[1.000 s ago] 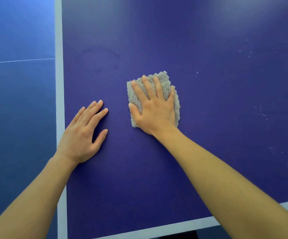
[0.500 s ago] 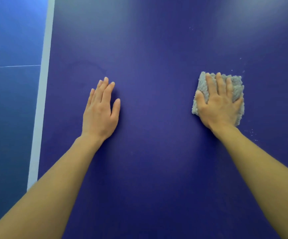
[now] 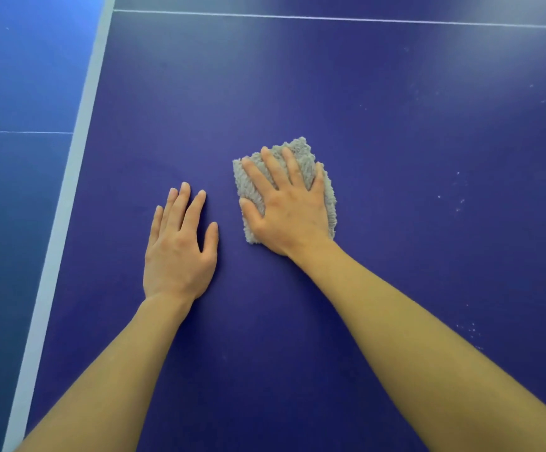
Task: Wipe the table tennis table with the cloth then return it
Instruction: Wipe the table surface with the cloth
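Table tennis table [image 3: 395, 125], dark blue, fills most of the view; at far left lies lighter blue floor [image 3: 20, 76], and a white edge stripe [image 3: 79, 158] borders the top; the left hand [image 3: 180, 252] rests palm down on the bare surface, fingers straight and close together, holding nothing; just right of it lies the grey fluffy cloth [image 3: 244, 187], flat on the table; the right hand [image 3: 293, 216] presses on it, fingers spread and straight; farther right, white specks [image 3: 457, 203] dot the surface.

Grey cloth [image 3: 300, 151] and left hand [image 3: 180, 252] lie on table [image 3: 412, 132].
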